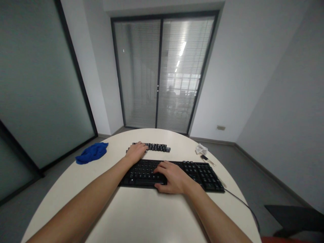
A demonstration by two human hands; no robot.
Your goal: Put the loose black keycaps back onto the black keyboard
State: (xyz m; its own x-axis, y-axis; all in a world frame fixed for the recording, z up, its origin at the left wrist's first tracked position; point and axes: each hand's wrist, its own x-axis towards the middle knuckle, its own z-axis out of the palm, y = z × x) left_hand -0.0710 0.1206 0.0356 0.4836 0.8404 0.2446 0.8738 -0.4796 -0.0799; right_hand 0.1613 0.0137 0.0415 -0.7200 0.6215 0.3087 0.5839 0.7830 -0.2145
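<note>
A black keyboard (149,164) lies across the white table, with some keys in place and the middle area bare of caps. My right hand (172,177) rests on it, thumb at the front edge and fingers apart over the lower keys. Beyond the keyboard, loose black keycaps (158,147) are laid out in rows. My left hand (136,153) reaches over their left end, fingers stretched out and touching or just above the caps. Its fingertips partly cover the caps, and no object shows clearly in that hand.
On the round table (141,216), a blue cloth (92,153) lies left. A crumpled white tissue (201,149) and a small tool with a dark part (204,157) are at right. The keyboard cable (243,201) runs over the right edge. A dark chair (296,216) stands at lower right.
</note>
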